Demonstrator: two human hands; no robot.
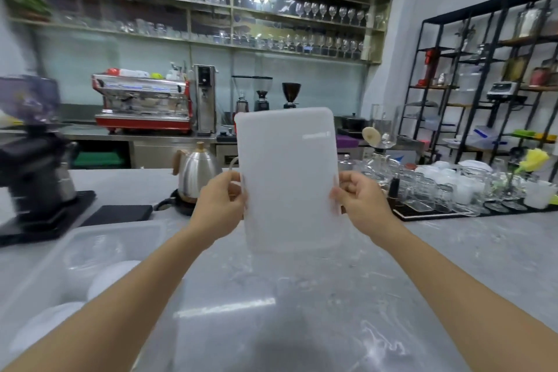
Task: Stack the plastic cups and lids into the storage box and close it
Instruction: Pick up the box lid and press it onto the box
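I hold a translucent white storage box lid (288, 172) upright in the air in front of me, above the grey marble counter (302, 296). My left hand (220, 205) grips its left edge and my right hand (360, 205) grips its right edge. The open translucent storage box (33, 278) sits at the lower left, partly behind my left forearm. Inside it lie clear plastic cups (90, 251) and white round lids (111, 276), blurred and partly hidden.
A steel kettle (197, 172) stands behind the lid, a black grinder (33, 160) and a black mat (120, 214) at the left. A tray of several glasses (447, 190) lines the right. An espresso machine (143, 101) and shelves stand behind.
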